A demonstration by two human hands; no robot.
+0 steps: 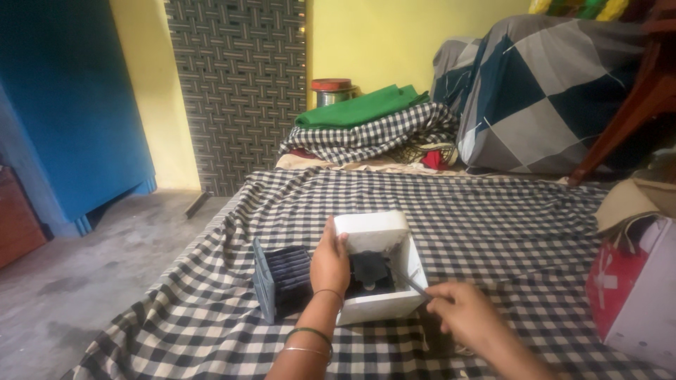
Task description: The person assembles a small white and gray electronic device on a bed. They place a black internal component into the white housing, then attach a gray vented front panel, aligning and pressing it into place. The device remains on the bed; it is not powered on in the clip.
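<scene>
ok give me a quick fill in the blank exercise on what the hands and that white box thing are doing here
1. The left hand steadies a white box-shaped casing that rests on a black-and-white ____ cloth.
2. The right hand holds a thin ____ whose tip points into the casing.
3. The dark slatted grille stands on the casing's ____ side.
4. Folded on the pile at the back lies a ____ cloth.

Missing words: checked; tool; left; green
</scene>
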